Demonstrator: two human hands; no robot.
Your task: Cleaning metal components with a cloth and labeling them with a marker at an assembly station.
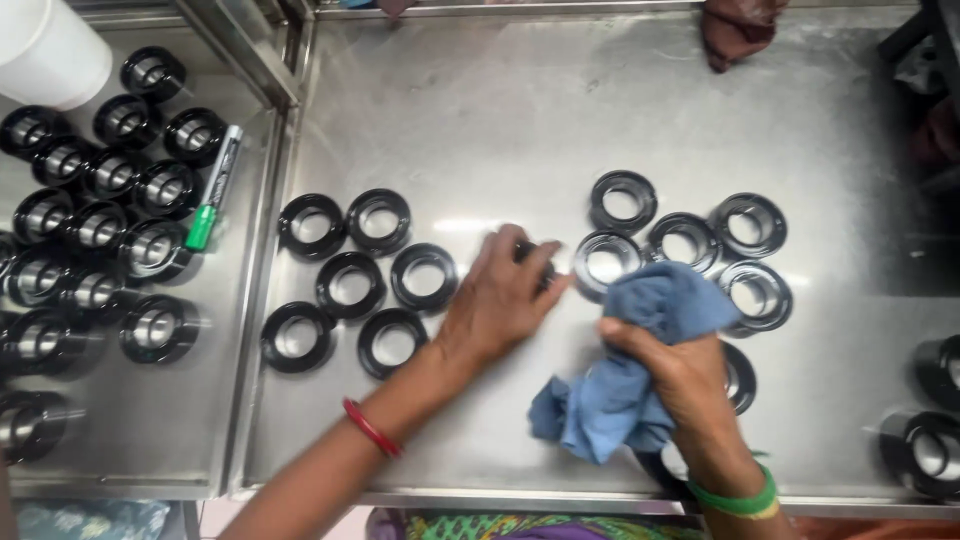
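Note:
My left hand [503, 297] rests palm down on the steel table [520, 110], fingers closed over a black ring [537, 255] that is mostly hidden beneath them. My right hand [680, 375] grips a bunched blue cloth [625, 385] just right of it, the cloth draped over the edge of a ring. A red bangle sits on my left wrist, a green one on my right. To the left lie several black rings [350, 283] flat on the table. Another cluster of rings [690, 240] lies past the cloth on the right.
A left tray [150, 430] holds several black cylindrical parts [100, 230] with shiny bores and a green-capped marker [214, 190]. A white cup [45, 50] stands at the top left. More black parts [935, 410] sit at the right edge; a dark red cloth [735, 30] lies at the back.

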